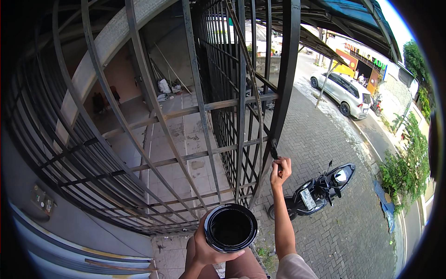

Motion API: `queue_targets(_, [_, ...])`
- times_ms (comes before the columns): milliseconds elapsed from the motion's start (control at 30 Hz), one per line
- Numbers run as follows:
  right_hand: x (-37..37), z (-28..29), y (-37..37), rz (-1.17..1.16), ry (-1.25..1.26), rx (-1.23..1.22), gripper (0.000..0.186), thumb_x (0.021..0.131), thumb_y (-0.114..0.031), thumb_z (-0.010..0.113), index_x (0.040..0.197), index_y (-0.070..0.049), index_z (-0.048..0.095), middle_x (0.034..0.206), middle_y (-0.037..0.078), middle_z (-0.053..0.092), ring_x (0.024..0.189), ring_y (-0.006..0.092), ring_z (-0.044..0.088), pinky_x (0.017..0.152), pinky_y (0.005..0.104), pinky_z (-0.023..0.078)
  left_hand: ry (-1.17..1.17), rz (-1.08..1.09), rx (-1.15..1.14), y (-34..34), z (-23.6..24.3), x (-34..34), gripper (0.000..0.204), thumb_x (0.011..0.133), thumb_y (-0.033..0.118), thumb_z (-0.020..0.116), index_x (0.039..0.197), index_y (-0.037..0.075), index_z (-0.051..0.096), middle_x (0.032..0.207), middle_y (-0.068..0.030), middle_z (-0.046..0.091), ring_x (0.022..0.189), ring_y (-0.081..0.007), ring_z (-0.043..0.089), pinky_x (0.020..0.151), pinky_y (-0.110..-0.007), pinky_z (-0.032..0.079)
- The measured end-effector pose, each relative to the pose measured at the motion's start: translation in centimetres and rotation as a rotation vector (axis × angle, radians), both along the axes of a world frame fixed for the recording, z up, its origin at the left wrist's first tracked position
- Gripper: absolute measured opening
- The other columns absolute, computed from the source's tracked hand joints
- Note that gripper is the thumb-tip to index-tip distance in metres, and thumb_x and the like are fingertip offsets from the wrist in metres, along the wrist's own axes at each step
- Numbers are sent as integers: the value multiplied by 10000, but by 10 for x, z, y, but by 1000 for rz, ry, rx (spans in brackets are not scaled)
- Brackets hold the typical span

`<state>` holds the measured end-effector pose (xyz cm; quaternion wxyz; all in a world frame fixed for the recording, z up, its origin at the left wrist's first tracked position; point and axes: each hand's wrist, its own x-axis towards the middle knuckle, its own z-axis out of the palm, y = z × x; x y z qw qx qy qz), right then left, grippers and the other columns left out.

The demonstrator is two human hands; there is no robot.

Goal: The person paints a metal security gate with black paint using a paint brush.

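My left hand (207, 249) is wrapped round an open can of black paint (231, 229), held upright in front of my legs. Out to the right, my right hand (281, 170) is closed on a paintbrush (274, 149) whose dark bristles touch the thick end post (282, 88) of a metal bar gate. That post looks glossy black along its upper part. Thinner bars (197, 69) of the gate run to the left, with brownish, worn-looking crossbars (181, 111) between them.
A black motorbike (316, 193) stands on the paving (334, 246) right of my arm. A silver car (344, 93) is parked across the way. Beyond the bars, a tiled floor (174, 135) has white bags (163, 86) by the wall. A grey wall box (42, 200) is at left.
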<state>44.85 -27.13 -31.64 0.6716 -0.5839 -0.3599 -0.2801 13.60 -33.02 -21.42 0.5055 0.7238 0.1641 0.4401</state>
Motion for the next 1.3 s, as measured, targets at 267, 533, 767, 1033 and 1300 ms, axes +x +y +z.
queue_targets(267, [-1, -68, -11, -14, 224, -178, 34, 629, 24, 548, 627, 1, 524, 638, 66, 468, 540, 151, 447, 495, 255, 331, 129, 38, 0, 12, -7, -12, 936, 470, 251, 850, 1214, -81, 389, 1102, -198, 554, 1025, -281, 572, 916, -372, 438])
queue_targets(533, [13, -48, -6, 12, 136, -214, 20, 634, 11, 543, 640, -3, 532, 687, 116, 528, 629, 240, 544, 577, 282, 416, 67, 30, -97, 11, -11, -8, 935, 470, 256, 849, 1218, -71, 394, 1106, -191, 557, 1024, -277, 575, 913, -368, 442])
queue_targets(767, [-1, -21, -8, -22, 37, -8, 39, 621, 31, 543, 638, -3, 534, 680, 118, 526, 661, 250, 555, 593, 325, 431, 88, 50, -99, 7, -6, -15, 912, 474, 255, 848, 1201, -73, 406, 1087, -190, 561, 1017, -272, 576, 902, -364, 443])
queue_targets(1033, [9, -19, -13, 0, 30, -53, 46, 615, 28, 554, 638, 1, 524, 667, 115, 512, 624, 240, 546, 589, 304, 430, 91, 42, -65, 5, -9, -10, 933, 474, 267, 845, 1215, -71, 391, 1106, -185, 551, 1023, -269, 571, 907, -369, 439])
queue_targets(1300, [6, -19, -8, -2, 2, -70, 46, 621, 24, 549, 639, -10, 525, 665, 105, 502, 586, 243, 527, 548, 301, 413, 93, 12, -67, 6, -5, -7, 935, 471, 258, 848, 1219, -65, 389, 1101, -187, 559, 1032, -275, 569, 917, -372, 436])
